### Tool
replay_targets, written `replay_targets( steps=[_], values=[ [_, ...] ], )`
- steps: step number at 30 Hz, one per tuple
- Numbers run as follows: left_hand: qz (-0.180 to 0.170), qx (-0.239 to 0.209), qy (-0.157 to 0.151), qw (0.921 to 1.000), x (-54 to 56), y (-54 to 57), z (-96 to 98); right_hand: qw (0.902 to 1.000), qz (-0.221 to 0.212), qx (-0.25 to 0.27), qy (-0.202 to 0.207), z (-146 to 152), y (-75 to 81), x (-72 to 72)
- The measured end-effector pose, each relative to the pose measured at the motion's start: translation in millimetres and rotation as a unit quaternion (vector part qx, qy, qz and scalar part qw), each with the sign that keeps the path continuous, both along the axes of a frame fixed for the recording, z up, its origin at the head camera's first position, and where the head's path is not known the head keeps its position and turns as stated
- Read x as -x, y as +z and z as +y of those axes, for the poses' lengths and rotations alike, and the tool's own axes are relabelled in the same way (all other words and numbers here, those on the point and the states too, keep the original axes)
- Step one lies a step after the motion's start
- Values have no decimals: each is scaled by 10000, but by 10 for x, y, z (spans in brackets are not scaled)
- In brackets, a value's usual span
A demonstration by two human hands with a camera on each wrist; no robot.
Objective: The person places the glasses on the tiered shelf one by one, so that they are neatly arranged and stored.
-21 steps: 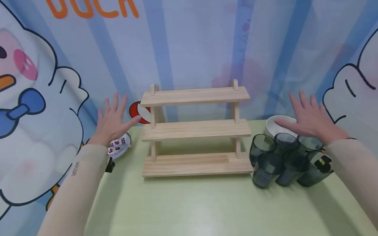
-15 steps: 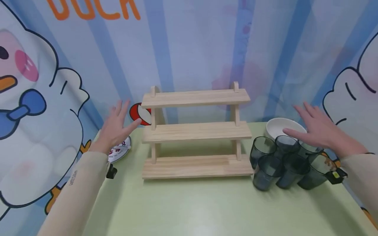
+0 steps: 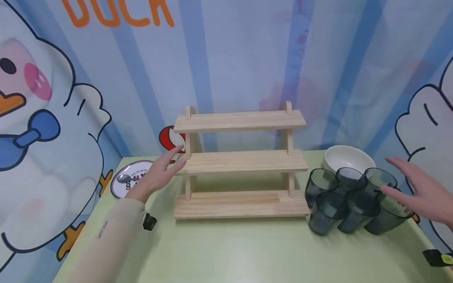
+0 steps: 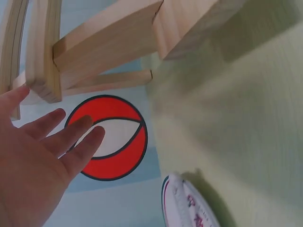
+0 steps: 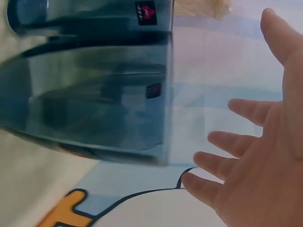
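Observation:
My left hand [image 3: 157, 175] is stretched toward the left end of a three-tier wooden display shelf [image 3: 240, 161], its fingertips overlapping the middle board's end in the head view. In the left wrist view, its fingers [image 4: 71, 137] are extended and spread, with nothing in them. My right hand [image 3: 421, 190] hovers at the right side of several dark tinted drinking glasses [image 3: 327, 212], its fingers spread and holding nothing. Seen from the right wrist, the nearest glass [image 5: 109, 99] stands a short way from the fingertips. A white bowl [image 3: 348, 155] sits behind the glasses.
On the left of the pale green table [image 3: 230, 251] lies a white plate [image 3: 120, 188] with printed lettering and a spoon [image 3: 124, 178] on it. A blue cartoon-printed curtain [image 3: 240, 55] hangs directly behind the shelf and around both sides.
My left hand has moved right and down toward the shelf, uncovering the plate and spoon. My right hand has moved right and down, from over the bowl to beside the glasses.

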State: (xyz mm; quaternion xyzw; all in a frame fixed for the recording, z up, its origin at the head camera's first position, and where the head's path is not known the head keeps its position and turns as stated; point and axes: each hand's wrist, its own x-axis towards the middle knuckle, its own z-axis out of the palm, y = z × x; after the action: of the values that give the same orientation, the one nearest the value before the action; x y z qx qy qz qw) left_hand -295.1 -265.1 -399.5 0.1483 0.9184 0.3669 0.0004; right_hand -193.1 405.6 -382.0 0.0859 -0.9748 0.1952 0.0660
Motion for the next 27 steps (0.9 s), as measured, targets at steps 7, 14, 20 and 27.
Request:
replay_targets(
  steps=[7,14,20,27],
  values=[
    [-352,-642,323,9968,-21,-131,34,9978,-141,602,-242,137,-426,-145],
    [-477,-1178,486,9907,-13,-224,65,9874,217,1488,-503,122,-692,-277],
    [-540,-1739,436,9823,-24,-277,67,9761,191,2016,-787,94,-834,-368],
    [-689,-2344,463,9686,-17,-354,44,9617,-6,2366,-1381,45,-1077,-383]
  ],
)
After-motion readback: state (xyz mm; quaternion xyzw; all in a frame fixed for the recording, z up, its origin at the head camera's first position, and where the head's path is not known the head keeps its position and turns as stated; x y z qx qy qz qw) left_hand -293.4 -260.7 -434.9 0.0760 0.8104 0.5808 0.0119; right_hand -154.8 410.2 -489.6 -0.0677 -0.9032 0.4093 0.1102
